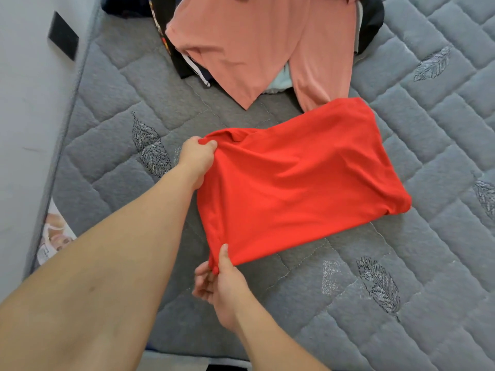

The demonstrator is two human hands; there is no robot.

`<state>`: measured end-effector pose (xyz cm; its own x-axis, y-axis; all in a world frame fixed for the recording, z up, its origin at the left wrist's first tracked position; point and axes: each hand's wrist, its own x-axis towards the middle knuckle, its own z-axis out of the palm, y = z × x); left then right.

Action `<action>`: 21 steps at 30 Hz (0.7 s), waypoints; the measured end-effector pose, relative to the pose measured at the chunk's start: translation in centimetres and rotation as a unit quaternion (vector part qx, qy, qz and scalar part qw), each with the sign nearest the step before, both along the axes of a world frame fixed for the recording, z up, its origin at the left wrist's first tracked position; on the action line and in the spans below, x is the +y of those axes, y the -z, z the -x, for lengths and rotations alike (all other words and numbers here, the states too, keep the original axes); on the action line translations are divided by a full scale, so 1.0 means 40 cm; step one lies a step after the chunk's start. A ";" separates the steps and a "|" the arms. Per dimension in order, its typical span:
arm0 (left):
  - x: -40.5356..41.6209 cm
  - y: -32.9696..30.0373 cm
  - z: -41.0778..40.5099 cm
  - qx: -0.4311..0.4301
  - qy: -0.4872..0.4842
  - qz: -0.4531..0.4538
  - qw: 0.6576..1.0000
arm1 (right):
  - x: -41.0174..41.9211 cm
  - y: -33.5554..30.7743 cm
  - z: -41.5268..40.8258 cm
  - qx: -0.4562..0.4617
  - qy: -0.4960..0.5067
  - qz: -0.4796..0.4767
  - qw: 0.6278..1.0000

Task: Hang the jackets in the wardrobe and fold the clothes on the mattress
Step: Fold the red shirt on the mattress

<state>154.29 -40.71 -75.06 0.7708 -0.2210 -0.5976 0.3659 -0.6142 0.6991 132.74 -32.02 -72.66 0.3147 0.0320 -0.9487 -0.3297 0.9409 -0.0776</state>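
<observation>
Head view
Landmark: grey quilted mattress (401, 303), with leaf stitching; all places below are given relative to it.
Red shirt (294, 183): lies across the middle of the mattress, partly folded into a rough rectangle; its far-right end rests flat, its near-left edge is lifted off the quilting.
Left hand (197, 156): at the shirt's upper-left corner, fingers curled tight, bunching the cloth there.
Right hand (222, 285): at the shirt's lower-left corner, thumb on top and fingers underneath, pinching the hem.
Pink shirt (254, 49): spread at the far end of the mattress, its lower edge just beside the red shirt's far corner; not yet folded.
Dark clothes (171, 44): heaped under and beside the pink shirt, at the far end; kinds cannot be told.
White wall (24, 103): runs along the mattress's left side.
Handling, judged: thin knit, light, limp, sags between the two grips; no stiffness to hold a crease; likely to slide on itself rather than on the quilting.
Hold points, judged: the two corners of one edge, as now, keep it taut; a grip mid-panel would let it crumple.
Wardrobe and jackets: not in view.
</observation>
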 end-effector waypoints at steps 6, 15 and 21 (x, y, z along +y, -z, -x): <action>0.127 -0.037 -0.005 -0.085 0.034 -0.124 0.988 | 0.103 -0.061 -0.021 0.016 0.085 -0.044 0.995; 0.134 -0.100 0.007 -0.115 0.112 -0.164 0.973 | 0.168 -0.092 0.048 0.030 0.030 0.022 0.999; 0.117 -0.150 -0.012 -0.086 0.071 -0.158 0.981 | 0.119 -0.132 0.025 -0.017 0.123 -0.107 0.986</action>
